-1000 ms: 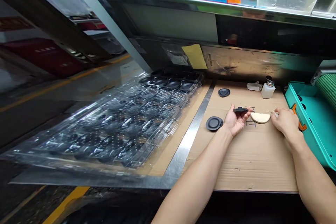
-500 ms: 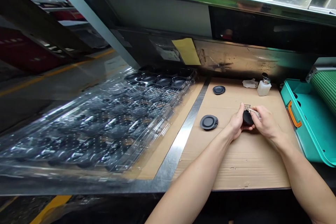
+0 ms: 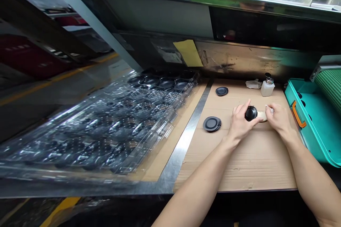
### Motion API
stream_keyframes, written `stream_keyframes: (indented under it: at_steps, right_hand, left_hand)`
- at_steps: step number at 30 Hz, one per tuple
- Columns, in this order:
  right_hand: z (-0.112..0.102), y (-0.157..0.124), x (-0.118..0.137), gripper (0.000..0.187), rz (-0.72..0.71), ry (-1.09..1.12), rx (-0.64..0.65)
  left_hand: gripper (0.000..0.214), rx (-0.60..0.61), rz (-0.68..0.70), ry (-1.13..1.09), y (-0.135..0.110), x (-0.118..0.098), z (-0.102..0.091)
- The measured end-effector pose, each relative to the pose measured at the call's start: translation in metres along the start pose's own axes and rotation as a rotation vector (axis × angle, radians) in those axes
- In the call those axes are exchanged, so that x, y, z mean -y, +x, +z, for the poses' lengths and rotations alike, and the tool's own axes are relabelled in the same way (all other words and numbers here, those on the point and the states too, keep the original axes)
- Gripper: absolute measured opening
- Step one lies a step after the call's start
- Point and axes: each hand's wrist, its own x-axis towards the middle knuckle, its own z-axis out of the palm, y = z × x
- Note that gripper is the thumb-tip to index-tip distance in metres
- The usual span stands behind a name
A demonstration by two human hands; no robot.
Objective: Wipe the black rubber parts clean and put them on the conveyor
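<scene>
My left hand (image 3: 239, 122) is closed around a small round black plastic case (image 3: 250, 113), whose glossy face is turned up between thumb and fingers. Pinched in my right hand (image 3: 279, 117) is a whitish cloth (image 3: 261, 116), which stretches toward the case and meets its right side. To the left on the cardboard lies a flat round black case (image 3: 212, 123) with a hinge-like tab. A smaller black one (image 3: 222, 91) lies farther back.
Clear plastic trays (image 3: 114, 124) with round black pieces cover the left. A pump bottle (image 3: 268, 87) and a crumpled white wipe (image 3: 253, 84) stand at the back. A teal bin (image 3: 323, 131) borders the right, beside a green ribbed surface (image 3: 330, 83). A metal shelf edge runs overhead.
My right hand has moved right, drawing the cloth out from the case. My left hand has turned over, and the case now shows a glossy face.
</scene>
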Motion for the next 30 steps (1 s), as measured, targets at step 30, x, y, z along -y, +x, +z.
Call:
stream_keyframes:
  at_steps: [30]
  right_hand:
    - [0.011, 0.005, -0.015, 0.036, 0.158, -0.198, 0.249]
  left_hand:
    - [0.04, 0.117, -0.157, 0.487, 0.017, 0.041, -0.157]
